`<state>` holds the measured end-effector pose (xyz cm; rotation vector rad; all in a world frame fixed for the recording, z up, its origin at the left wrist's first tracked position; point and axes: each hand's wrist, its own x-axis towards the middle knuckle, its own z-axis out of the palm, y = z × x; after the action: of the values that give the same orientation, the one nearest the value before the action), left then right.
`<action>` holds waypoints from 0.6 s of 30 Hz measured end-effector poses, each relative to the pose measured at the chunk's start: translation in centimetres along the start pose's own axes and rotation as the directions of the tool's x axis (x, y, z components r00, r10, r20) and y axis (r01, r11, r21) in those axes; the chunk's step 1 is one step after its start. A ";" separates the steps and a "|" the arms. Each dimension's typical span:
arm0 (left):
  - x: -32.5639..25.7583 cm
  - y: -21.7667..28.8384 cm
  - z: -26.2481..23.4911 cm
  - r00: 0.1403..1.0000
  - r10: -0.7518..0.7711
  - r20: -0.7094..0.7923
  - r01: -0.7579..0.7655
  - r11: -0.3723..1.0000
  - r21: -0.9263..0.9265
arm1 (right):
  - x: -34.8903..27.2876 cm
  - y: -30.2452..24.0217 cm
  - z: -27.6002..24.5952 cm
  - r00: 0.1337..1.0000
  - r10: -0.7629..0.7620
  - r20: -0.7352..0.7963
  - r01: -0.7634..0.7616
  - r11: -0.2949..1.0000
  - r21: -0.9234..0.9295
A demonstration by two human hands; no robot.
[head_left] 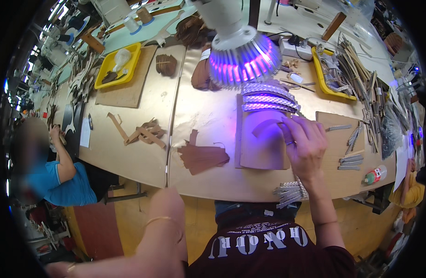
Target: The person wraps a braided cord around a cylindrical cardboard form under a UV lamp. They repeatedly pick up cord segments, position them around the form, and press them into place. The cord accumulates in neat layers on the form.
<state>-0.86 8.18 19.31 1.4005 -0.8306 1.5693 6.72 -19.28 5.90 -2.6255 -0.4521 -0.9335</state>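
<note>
The right hand (307, 141) works over a cardboard board (261, 156) on the tabletop (201, 118), its thumb and forefinger seemingly pinched on the right end of a curved brown strip (267, 127). That strip lies over the middle of the board, just below three silver braided bands (268, 100) set across its far part, under a lamp (245, 55) glowing purple. The left arm (152, 245) is blurred along the lower edge, so the state of its grip cannot be told; nothing is clearly seen in it. The strip looks thin, matte and leather-like, so it is probably very light and limp, bending easily along its length, little prone to slip and hard to break, though a sharp fold might crease it. Either narrow end, held between fingertip and thumb, seems the best place to take it, leaving the face free; a second hold at the far end would likely keep the curve from twisting. Left of the board lies a fan of brown strips (203, 158), with a loose tangle of tan strips (146, 133) farther left; grey braided pieces (291, 192) hang near the front edge.
</note>
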 end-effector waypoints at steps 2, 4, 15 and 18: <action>-4.9 -1.4 1.0 0.980 -0.058 0.188 0.044 0.996 0.078 | -0.3 0.9 0.8 0.993 -0.111 0.035 0.111 0.994 0.003; -10.7 -1.6 3.2 0.882 -0.167 0.440 0.114 0.983 0.144 | -1.0 1.5 1.0 0.977 -0.194 0.092 0.194 0.981 0.008; -20.7 -0.4 8.6 0.172 -0.565 0.807 0.549 0.735 0.398 | -3.0 2.0 0.2 0.960 -0.169 0.225 0.184 0.982 -0.051; -21.3 -0.6 8.6 0.173 -0.573 0.801 0.594 0.710 0.379 | -4.5 2.7 0.2 0.969 -0.123 0.214 0.141 0.988 -0.069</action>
<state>3.55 -2.75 -0.42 2.2187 -0.6788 0.0632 4.50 -22.47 2.33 -2.8132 -0.6602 -0.7305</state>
